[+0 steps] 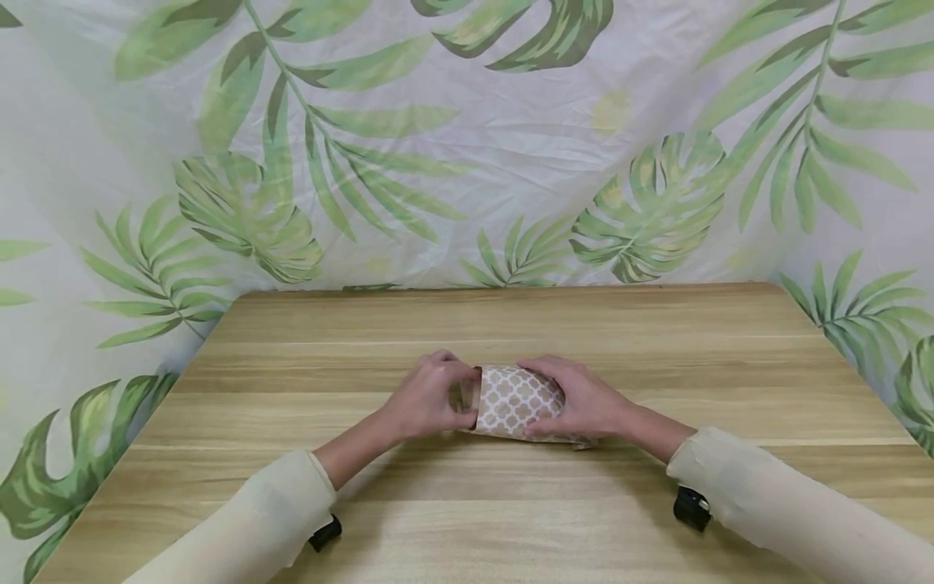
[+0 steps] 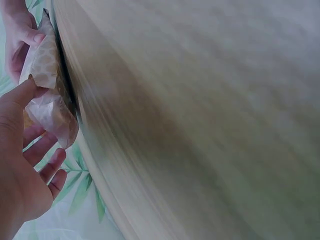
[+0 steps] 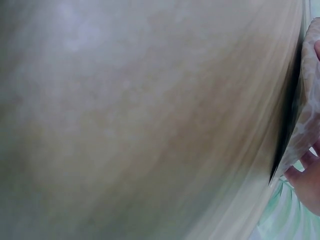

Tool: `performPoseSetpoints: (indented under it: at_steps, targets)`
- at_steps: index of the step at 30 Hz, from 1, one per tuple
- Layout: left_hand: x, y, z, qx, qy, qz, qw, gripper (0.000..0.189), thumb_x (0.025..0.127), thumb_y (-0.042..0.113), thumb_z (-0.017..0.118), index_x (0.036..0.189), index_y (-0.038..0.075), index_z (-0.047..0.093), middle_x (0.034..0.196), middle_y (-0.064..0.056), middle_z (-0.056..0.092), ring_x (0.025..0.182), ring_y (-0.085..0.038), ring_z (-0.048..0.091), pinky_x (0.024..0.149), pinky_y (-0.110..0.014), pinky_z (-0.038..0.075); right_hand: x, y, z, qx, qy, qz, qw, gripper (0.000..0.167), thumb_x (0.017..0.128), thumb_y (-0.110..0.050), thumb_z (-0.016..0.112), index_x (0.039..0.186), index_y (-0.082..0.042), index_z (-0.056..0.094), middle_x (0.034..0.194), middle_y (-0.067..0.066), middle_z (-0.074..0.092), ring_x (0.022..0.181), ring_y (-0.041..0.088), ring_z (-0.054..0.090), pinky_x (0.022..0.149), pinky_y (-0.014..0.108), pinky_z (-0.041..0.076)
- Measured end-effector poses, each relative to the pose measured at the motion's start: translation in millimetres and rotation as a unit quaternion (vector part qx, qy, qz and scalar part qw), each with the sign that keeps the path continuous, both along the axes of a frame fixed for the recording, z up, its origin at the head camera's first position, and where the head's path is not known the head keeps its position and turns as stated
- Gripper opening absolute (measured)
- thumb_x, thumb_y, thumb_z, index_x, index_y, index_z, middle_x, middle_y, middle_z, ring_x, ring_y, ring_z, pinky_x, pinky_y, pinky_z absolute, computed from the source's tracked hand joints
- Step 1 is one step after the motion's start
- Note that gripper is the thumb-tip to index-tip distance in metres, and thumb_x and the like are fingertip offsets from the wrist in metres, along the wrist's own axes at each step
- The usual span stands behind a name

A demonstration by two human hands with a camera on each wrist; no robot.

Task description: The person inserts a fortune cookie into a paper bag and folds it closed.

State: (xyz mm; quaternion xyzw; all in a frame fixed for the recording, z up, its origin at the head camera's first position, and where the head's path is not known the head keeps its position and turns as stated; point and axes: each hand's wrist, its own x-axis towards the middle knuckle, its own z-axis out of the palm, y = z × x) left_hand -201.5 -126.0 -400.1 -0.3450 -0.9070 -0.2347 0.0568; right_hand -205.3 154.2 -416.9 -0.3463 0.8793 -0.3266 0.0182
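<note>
A tan paper bag [image 1: 515,399] with a white lattice pattern lies on its side near the middle of the table, its mouth facing left. Out of that mouth sticks a clear plastic packet [image 2: 52,117] with something brownish inside; its contents are blurred. My left hand [image 1: 432,396] holds the packet at the bag's mouth, thumb and fingers on opposite sides of it. In the left wrist view the left hand [image 2: 22,155] has one fingertip right at the paper rim. My right hand [image 1: 580,397] grips the bag's other end from the right, thumb on the near side and fingers over the far side.
The wood-grain table [image 1: 511,519] spreads out around the bag on all sides. Behind it hangs a pale cloth [image 1: 511,162] printed with green leaves. Small black devices [image 1: 691,508] sit under both sleeve cuffs.
</note>
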Motion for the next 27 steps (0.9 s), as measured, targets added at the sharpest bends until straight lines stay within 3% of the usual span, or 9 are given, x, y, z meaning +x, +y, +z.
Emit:
performPoseSetpoints:
  at_steps: [6,11,18,24,27]
  targets:
    - [-1.1,-12.1,0.6,-0.011,-0.019,-0.011,0.9997,0.057,0.078,0.037,0.090,0.126,0.011,0.074,0.119,-0.005,0.070,0.116,-0.026,0.059,0.101,-0.052,0.047,0.3,0,-0.3,0.001,-0.004,-0.002,1.0000,0.091,0.075,-0.041,0.093,0.148,-0.003,0.053,0.143,0.013,0.060,0.131,0.033,0.057,0.108,0.054,0.046]
    - [-2.6,-22.0,2.8,-0.022,-0.035,-0.018,0.9990,0.066,0.077,0.042,0.089,0.129,0.007,0.070,0.122,-0.007,0.068,0.117,-0.027,0.060,0.099,-0.049,0.051,0.0,0,-0.8,0.003,-0.006,-0.004,1.0000,0.091,0.074,-0.041,0.093,0.148,-0.004,0.053,0.143,0.013,0.060,0.132,0.033,0.056,0.109,0.054,0.045]
    - [-0.2,-27.6,4.7,-0.020,-0.083,-0.014,0.9963,0.063,0.075,0.028,0.091,0.128,0.002,0.069,0.122,-0.010,0.068,0.114,-0.030,0.063,0.096,-0.046,0.055,-0.1,0,-1.4,0.007,-0.005,-0.004,1.0000,0.092,0.075,-0.042,0.093,0.148,-0.004,0.053,0.144,0.014,0.059,0.132,0.034,0.056,0.109,0.054,0.045]
    - [-0.3,-30.7,2.3,0.037,-0.073,-0.024,0.9964,0.051,0.075,0.018,0.090,0.119,0.001,0.071,0.113,-0.007,0.070,0.105,-0.028,0.064,0.091,-0.044,0.056,-0.5,0,-1.9,0.005,-0.002,-0.005,1.0000,0.092,0.074,-0.041,0.093,0.148,-0.003,0.053,0.143,0.014,0.060,0.132,0.034,0.056,0.109,0.054,0.045]
    - [0.8,-27.9,2.0,0.024,-0.067,-0.022,0.9972,0.053,0.074,0.017,0.090,0.121,0.000,0.070,0.118,-0.009,0.068,0.109,-0.029,0.063,0.094,-0.044,0.055,-0.8,0,-1.8,0.000,0.002,-0.003,1.0000,0.091,0.073,-0.040,0.094,0.147,-0.003,0.054,0.141,0.014,0.061,0.130,0.033,0.057,0.108,0.054,0.046]
